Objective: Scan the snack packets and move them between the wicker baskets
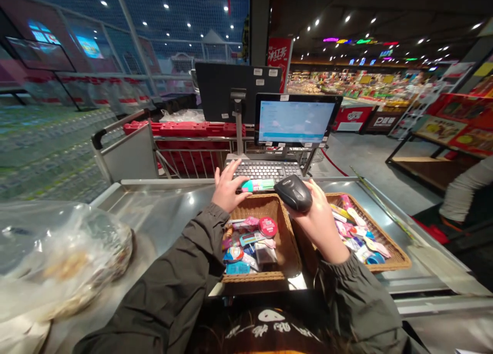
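My left hand (228,188) grips the left end of a small teal, pink and green tube-shaped package (259,185), its fingers by the left end of the black keyboard (269,170). A black handheld barcode scanner (293,192) is in my right hand (320,223), its head pointing left toward the package. Below my hands, a wicker basket (290,241) contains several small packaged sweets, among them a round red container (267,226). To the right sits a second wicker basket (400,259) of colourful packets, partly hidden behind my right forearm.
A lit screen (296,120) and a dark monitor back (227,92) stand behind the keyboard. A clear plastic bag (65,256) lies on the metal counter (154,210) at left. Beyond are a metal cart (127,156) and, at far right, a person's sleeve (468,189).
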Demonstrator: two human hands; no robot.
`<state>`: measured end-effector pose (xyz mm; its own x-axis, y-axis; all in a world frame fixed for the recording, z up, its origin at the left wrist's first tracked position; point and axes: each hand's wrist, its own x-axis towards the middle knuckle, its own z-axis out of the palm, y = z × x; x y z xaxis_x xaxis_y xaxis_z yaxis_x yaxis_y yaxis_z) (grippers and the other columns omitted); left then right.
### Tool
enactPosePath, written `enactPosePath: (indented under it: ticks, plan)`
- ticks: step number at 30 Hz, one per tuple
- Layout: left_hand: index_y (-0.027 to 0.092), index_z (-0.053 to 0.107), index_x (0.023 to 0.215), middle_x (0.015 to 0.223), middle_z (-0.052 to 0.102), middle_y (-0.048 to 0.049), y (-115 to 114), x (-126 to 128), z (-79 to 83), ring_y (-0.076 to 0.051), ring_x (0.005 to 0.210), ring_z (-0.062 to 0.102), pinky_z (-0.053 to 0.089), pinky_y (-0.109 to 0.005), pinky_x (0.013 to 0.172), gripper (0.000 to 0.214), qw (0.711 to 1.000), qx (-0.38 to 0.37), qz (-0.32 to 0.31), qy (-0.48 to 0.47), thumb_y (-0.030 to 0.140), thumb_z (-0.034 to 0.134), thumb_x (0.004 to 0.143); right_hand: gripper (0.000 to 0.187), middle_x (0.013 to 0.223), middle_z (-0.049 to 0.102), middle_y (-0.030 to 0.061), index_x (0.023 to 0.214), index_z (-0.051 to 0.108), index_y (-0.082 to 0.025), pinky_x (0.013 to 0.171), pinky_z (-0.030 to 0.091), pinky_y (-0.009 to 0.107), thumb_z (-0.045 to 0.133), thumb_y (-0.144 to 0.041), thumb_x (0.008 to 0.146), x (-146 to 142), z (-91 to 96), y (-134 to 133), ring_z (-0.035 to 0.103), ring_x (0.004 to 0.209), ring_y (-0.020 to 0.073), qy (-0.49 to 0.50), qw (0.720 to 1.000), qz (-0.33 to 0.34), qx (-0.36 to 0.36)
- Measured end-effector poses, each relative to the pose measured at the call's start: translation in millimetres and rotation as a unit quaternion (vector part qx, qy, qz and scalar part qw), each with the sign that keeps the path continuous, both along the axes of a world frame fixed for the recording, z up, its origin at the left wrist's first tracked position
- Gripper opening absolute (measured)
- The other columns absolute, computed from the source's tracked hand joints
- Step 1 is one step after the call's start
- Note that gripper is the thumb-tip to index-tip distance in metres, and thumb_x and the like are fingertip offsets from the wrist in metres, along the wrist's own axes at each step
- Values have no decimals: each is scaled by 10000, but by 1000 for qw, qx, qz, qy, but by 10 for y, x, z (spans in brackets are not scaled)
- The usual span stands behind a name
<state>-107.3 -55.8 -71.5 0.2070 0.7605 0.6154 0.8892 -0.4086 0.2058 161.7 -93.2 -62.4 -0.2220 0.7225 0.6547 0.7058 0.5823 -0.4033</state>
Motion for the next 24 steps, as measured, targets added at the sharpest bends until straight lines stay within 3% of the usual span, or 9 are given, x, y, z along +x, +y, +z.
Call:
enactPosePath:
  ticks: [4, 11, 17, 24]
  plan:
    - [240, 686, 1057, 1569, 354, -138, -160, -55, -254, -335, 1472, 270, 137, -669, 1156, 301, 999, -47, -16, 8, 332, 760, 780, 355, 1212, 631, 149, 1123, 645, -172, 1146, 334, 585, 656, -345, 814, -14, -130, 26, 559, 1210, 332, -7, 1000, 25, -10]
    - [240, 693, 1044, 1565, 363, -133, -396, -49, -723, -340, 1466, 281, 142, -686, 1150, 289, 986, -156, -52, 32, 348, 761, 784, 366, 1234, 633, 137, 1138, 647, -202, 1120, 352, 606, 668, -346, 803, -62, -359, -3, 539, 1240, 351, -13, 995, 34, -88]
    - [261, 684, 1116, 1575, 353, -113, -519, 88, -1060, -349, 1470, 264, 126, -701, 1144, 402, 948, -290, -96, 91, 338, 798, 739, 274, 1147, 661, 117, 1050, 657, -190, 1153, 334, 542, 657, -296, 797, 39, -357, -40, 604, 1125, 295, -10, 993, 63, -104]
    - [250, 701, 1082, 1568, 361, -136, -530, 217, -1351, -365, 1473, 253, 123, -706, 1130, 432, 899, -377, -117, 190, 374, 818, 685, 401, 1214, 644, 127, 1146, 614, -186, 1124, 363, 560, 679, -303, 768, 318, -372, -68, 573, 1195, 324, 4, 991, 23, -132]
